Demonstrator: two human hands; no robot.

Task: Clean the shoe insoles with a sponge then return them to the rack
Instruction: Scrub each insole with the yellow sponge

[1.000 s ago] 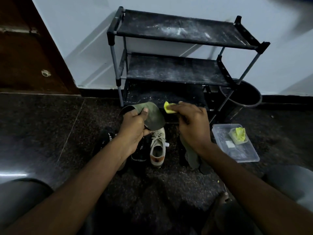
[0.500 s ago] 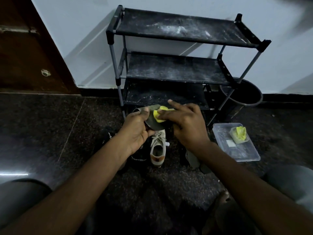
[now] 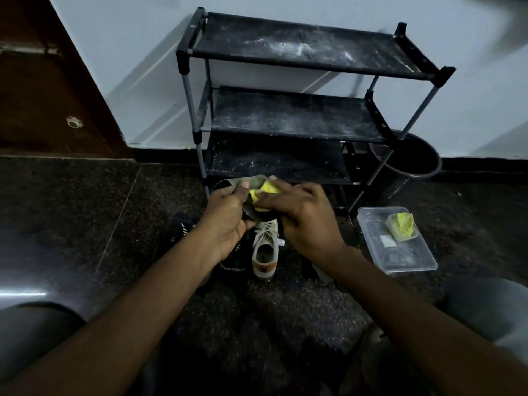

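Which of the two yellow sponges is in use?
The sponge in the right hand, pressed against the insole the left hand holds; the other sponge lies in the clear tray.

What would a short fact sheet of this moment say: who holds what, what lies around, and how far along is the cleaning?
Held: the left hand grips a grey-green insole, thumb on top
Wiping: the right hand presses a yellow sponge onto that insole
Furniture: black rack, three dusty shelves, by the wall
Floor: pale sneaker below the hands, black shoe beside it
Supplies: clear tub right of the rack, a second yellow piece in it; black bucket behind
Stage: cleaning under way; insole not yet on the rack
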